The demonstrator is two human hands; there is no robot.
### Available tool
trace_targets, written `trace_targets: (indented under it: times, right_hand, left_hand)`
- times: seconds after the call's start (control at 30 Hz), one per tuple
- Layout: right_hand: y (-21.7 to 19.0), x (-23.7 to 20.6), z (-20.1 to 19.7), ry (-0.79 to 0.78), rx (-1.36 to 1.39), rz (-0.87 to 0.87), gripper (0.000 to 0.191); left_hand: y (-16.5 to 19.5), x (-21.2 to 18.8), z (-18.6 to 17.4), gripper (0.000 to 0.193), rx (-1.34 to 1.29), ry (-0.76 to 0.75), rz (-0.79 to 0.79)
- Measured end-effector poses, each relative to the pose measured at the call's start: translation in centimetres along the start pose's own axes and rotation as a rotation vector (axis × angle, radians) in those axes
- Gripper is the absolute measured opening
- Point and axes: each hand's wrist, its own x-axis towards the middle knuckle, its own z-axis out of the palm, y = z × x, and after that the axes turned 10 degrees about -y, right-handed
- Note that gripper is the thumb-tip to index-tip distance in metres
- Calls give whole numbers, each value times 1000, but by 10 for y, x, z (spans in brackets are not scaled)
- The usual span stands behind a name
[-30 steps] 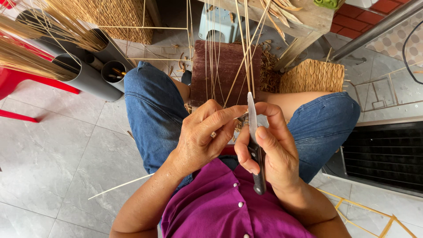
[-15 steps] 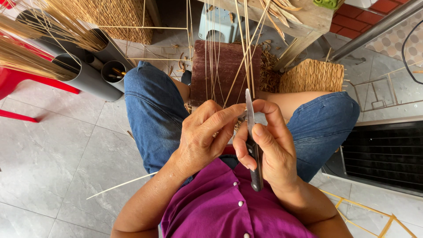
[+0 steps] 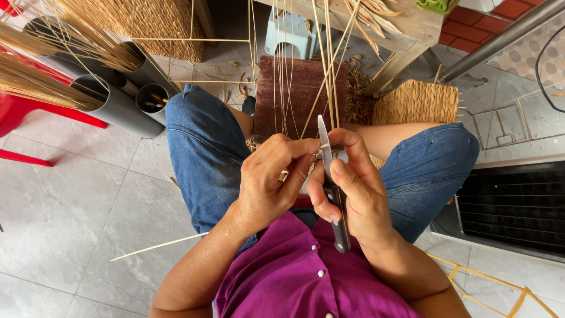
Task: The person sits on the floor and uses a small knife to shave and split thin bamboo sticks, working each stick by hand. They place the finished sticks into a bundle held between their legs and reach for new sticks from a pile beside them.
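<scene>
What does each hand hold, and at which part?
The right hand grips a knife by its dark handle, blade pointing up. The left hand pinches a thin reed strip at its lower end, beside the blade.

My knife (image 3: pixel 331 182) has a smooth, shiny metal blade and a matt black handle. The strips (image 3: pixel 297 76) I work look dry, thin and pale, like cane. My shorts (image 3: pixel 206 153) are rough blue denim; the floor (image 3: pixel 76 194) tiles are glossy grey.

Magenta shirt (image 3: pixel 294 277), blue denim shorts (image 3: pixel 206 153), black-handled knife (image 3: pixel 332 188), pale yellow strips (image 3: pixel 329 76), red chair (image 3: pixel 29 112), grey marbled floor (image 3: pixel 88 224).
</scene>
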Motion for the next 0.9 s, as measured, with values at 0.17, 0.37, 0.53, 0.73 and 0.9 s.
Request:
trace_targets:
  times: [0.17,0.37,0.53,0.73,0.9]
  right_hand:
    - [-8,-2,0,47,38,66,34]
    - [-11,-4,-1,71,61,83,35]
    - [2,4,-8,100,81,165,34]
    - [0,8,-3,33,117,177,38]
    - [-12,13,1,-9,116,151,41]
  left_hand:
    - [-3,6,-7,23,-110,-97,-64]
    - [-4,8,-8,16,-15,-97,-24]
    - [0,16,-16,17,21,-184,-154]
    - [15,35,-41,31,322,-137,53]
    - [25,69,-41,15,257,-172,163]
